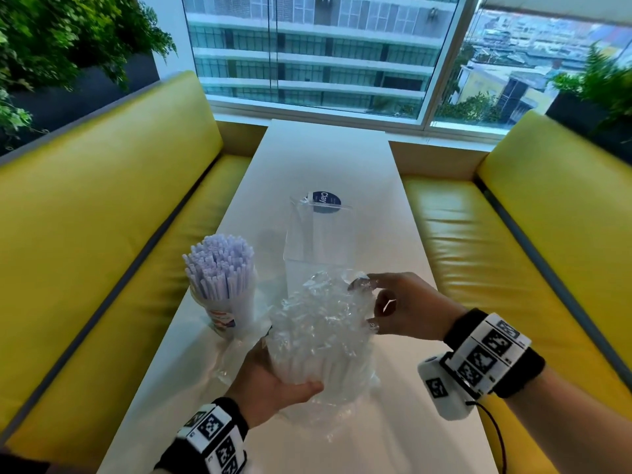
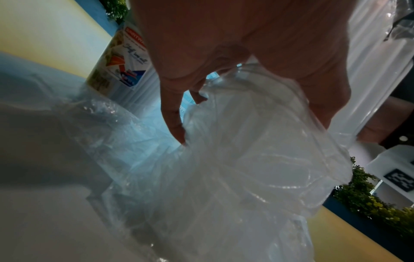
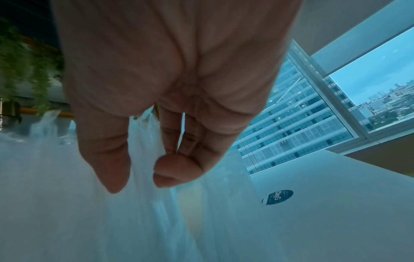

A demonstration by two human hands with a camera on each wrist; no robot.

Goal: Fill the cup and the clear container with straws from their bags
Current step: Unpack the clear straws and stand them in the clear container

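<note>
A crumpled clear bag [image 1: 321, 330] of white straws [image 1: 307, 367] stands upright on the white table [image 1: 393, 432]. My left hand [image 1: 284, 367] grips its lower half, thumb in front and fingers behind. My right hand [image 1: 367, 302] pinches the bunched plastic at the bag's top right. The left wrist view shows my left hand [image 2: 251, 127] curled round the bag [image 2: 246, 168]. The right wrist view shows my right hand [image 3: 141, 180] with film [image 3: 134, 221] between thumb and fingers. The printed cup [image 1: 225, 313] at left is packed with pale straws [image 1: 219, 265]. Behind the bag, the tall clear container [image 1: 318, 241] holds nothing I can see.
A limp clear bag [image 1: 227, 364] lies on the table by the cup's base. Yellow benches [image 1: 102, 234] run along both sides of the narrow table. A window [image 1: 307, 56] stands at the far end. The container bears a dark round label [image 1: 326, 201].
</note>
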